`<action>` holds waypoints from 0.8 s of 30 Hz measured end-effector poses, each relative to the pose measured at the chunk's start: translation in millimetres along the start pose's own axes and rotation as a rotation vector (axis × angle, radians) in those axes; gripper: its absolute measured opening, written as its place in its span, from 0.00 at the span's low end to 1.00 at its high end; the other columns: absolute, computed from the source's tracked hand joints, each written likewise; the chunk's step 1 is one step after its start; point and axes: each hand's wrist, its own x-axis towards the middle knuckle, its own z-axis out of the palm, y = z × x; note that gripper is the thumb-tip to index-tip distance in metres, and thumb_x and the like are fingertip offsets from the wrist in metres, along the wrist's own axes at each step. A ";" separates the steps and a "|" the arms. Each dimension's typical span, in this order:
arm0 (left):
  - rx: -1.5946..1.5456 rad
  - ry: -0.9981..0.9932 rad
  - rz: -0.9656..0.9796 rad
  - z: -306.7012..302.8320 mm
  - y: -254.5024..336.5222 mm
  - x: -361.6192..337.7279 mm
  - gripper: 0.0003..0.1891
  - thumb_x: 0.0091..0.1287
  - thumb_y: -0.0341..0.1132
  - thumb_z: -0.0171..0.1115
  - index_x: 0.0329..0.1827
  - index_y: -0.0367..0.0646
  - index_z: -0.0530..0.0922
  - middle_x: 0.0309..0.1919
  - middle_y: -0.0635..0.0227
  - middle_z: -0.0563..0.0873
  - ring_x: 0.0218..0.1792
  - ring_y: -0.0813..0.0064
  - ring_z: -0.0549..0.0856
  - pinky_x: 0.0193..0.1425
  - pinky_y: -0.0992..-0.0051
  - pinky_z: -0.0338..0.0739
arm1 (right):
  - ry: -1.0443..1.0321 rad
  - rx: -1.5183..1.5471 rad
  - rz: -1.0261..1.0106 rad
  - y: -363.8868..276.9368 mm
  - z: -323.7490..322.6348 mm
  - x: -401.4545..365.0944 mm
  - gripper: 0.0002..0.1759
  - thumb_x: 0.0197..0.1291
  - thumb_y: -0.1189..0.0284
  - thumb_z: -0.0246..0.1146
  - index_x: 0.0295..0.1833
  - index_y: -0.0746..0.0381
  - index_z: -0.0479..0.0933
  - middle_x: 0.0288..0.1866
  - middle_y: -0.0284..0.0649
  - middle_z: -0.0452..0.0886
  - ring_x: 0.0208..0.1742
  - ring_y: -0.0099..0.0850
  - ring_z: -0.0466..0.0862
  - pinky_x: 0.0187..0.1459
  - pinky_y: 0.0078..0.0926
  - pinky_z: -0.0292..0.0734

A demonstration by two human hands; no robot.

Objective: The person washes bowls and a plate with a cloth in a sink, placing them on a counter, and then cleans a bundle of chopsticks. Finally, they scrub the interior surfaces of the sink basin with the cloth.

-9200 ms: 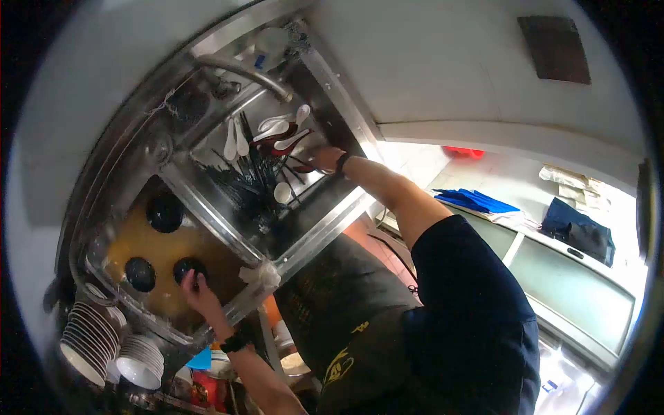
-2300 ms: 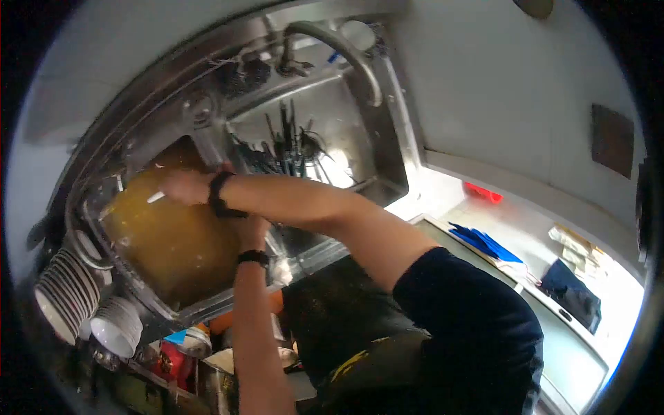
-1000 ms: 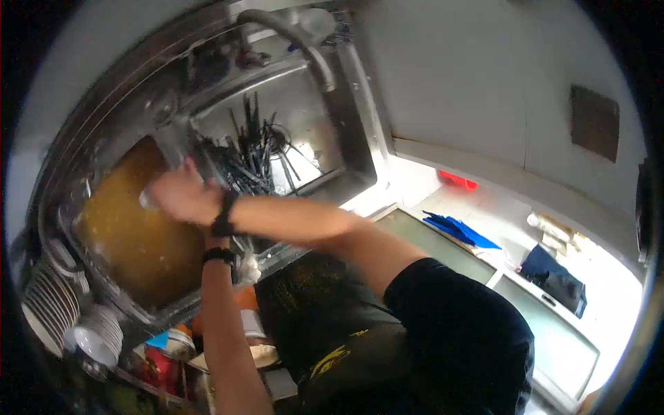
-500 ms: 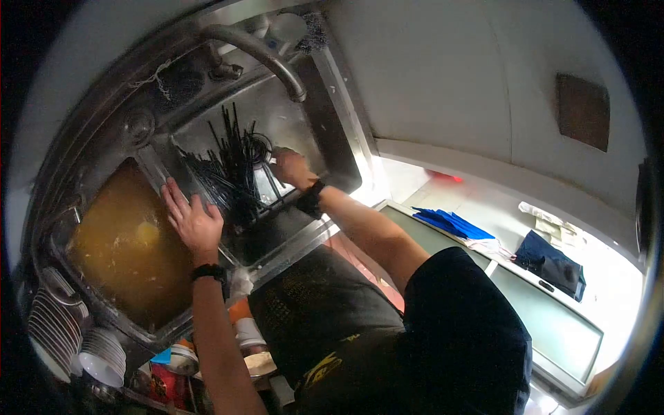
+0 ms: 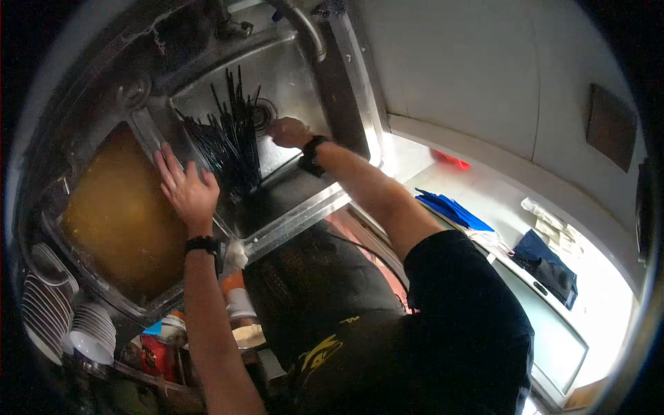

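A pile of dark chopsticks point(image 5: 232, 138) lies in the right basin of a metal sink point(image 5: 283, 55), beside the round drain point(image 5: 262, 116). My right hand point(image 5: 290, 133) is just right of the drain with its fingers curled closed. Whatever they hold, if anything, is hidden. My left hand point(image 5: 188, 194) is open, its fingers spread over the divider point(image 5: 149, 135) between the basins, left of the chopsticks. In the left basin stands cloudy yellow-brown water point(image 5: 121, 214).
A curved faucet point(image 5: 304, 28) reaches over the right basin. Stacked white bowls point(image 5: 93, 335) and plates point(image 5: 45, 311) stand at lower left, near a red packet point(image 5: 159, 356). On the right, blue cloth point(image 5: 453, 209) and a dark bag point(image 5: 546, 266) lie on a white surface.
The view has shifted, so the sink and faucet appear higher. Loose chopsticks that lay below my right hand no longer show there. My left hand remains by the divider.
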 end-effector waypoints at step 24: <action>0.009 0.076 0.022 1.3 -3.7 5.1 0.09 0.55 0.35 0.62 0.34 0.39 0.81 0.78 0.53 0.63 0.78 0.49 0.61 0.67 0.49 0.70 | 0.131 -0.411 -0.633 -76.9 -10.7 -15.3 0.08 0.50 0.72 0.63 0.37 0.63 0.80 0.41 0.45 0.83 0.42 0.41 0.85 0.44 0.35 0.83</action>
